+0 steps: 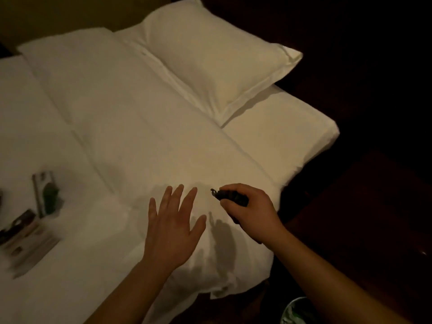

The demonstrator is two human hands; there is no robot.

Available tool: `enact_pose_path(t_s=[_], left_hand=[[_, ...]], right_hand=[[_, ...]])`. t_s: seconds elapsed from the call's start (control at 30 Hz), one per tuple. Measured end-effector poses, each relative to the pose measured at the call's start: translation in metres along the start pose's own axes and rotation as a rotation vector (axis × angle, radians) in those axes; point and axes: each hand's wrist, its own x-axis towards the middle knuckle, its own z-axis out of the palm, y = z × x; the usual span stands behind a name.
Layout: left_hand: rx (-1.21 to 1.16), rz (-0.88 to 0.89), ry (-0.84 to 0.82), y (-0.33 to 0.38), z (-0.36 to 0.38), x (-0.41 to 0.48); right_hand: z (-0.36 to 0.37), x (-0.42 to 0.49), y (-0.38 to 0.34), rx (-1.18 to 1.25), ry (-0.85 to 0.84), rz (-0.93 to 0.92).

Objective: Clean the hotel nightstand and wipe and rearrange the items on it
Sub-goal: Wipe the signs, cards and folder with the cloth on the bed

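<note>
My right hand (250, 213) hovers over the near right corner of the white bed (140, 136), closed around a small dark object (230, 197) whose end pokes out past my fingers; what it is I cannot tell. My left hand (173, 228) is beside it, flat and empty, fingers spread just above the duvet. At the left edge several printed cards and booklets (25, 239) lie on the bed, and one card with a green picture (46, 196) stands upright. The nightstand itself is lost in the dark on the right.
A white pillow (210, 59) lies at the head of the bed, top centre. Dark wooden surfaces and floor (374, 206) fill the right side. A green and white object (297, 312) shows at the bottom edge.
</note>
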Motion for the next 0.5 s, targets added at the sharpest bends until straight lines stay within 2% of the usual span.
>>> enact_pose_path(t_s=[0.23, 0.5], left_hand=[[-0.084, -0.161, 0.029, -0.114, -0.031, -0.041], [-0.186, -0.346, 0.033, -0.226, -0.042, -0.085]], right_hand=[[0.119, 0.012, -0.047, -0.080, -0.181, -0.062], [0.230, 0.020, -0.078, -0.149, -0.304, -0.073]])
